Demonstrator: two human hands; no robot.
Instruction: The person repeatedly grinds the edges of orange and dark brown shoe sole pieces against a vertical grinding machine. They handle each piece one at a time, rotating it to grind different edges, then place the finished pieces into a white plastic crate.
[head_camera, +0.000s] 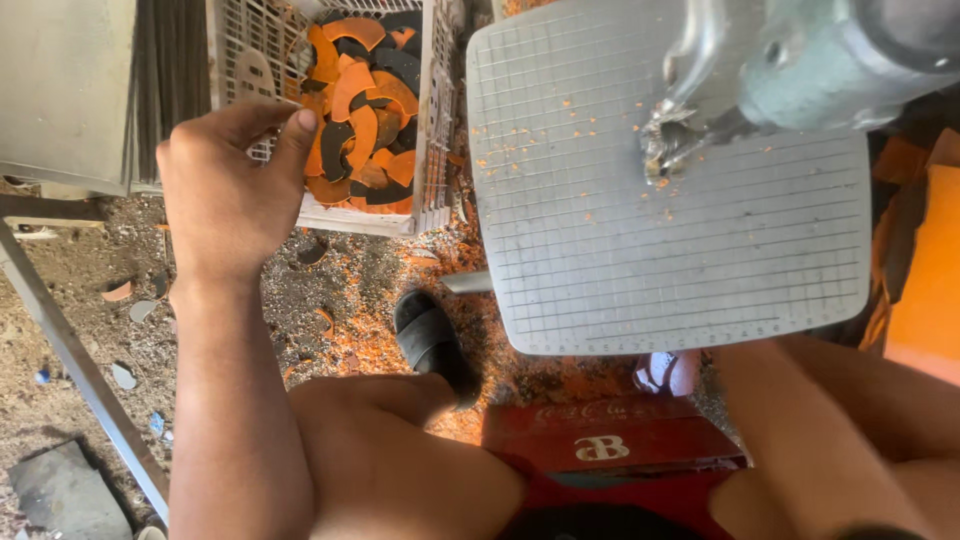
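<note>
Knees and bare thighs fill the bottom of my view; I sit low over a red crate (610, 440), one foot in a black sandal (432, 340) on the gritty ground.

Left hand (232, 180) raised over the near edge of a white plastic basket (432, 130). Fingers curled loosely inward, thumb tip pressed toward them. I cannot tell whether a piece is pinched inside the curl, since only the back of the hand faces me.

Basket sits just left of the work table, within arm's reach, heaped with curved orange and black offcuts (362, 110). More scraps lie scattered on the dirt below it.

Grey gridded table (620, 240) stands in front of my knees, dusted with orange crumbs. Crumbs cluster thickest under the metal cutting head (672, 140) of a green-grey machine (830, 65) that overhangs the table's far right corner, which suggests that the orange material gets trimmed there.

Right hand is out of view; only the forearm and thigh show at lower right. Orange sheet (925, 280) leans at the right edge.
</note>
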